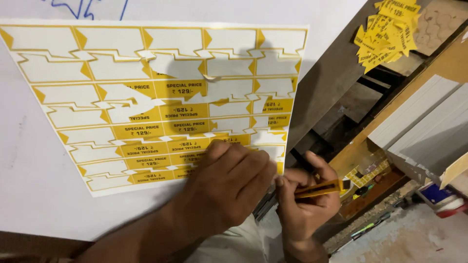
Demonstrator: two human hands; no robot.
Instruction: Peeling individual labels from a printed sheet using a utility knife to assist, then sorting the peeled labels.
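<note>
Most labels are already gone from the yellow sticker sheet (151, 107), which lies near the counter's (29, 195) right edge; a block of yellow ones remains at its lower middle. The left hand (229, 187) presses flat, fingers curled, on the sheet's lower right corner. The right hand (304, 204) grips a peeled yellow label (319, 189) just off that edge.

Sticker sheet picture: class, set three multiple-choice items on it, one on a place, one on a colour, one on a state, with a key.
1. Where is the pile of peeled stickers?
A. top right
B. bottom left
C. on the sheet

2. What colour are the stickers left on the sticker sheet?
A. blue
B. yellow
C. green

3. What does the right hand do?
A. lies flat
B. grips a yellow strip
C. points upward

Key: A, the pile sits at the upper right; B, the labels are yellow; B, its fingers close on the strip, while the left hand presses the sheet.
</note>
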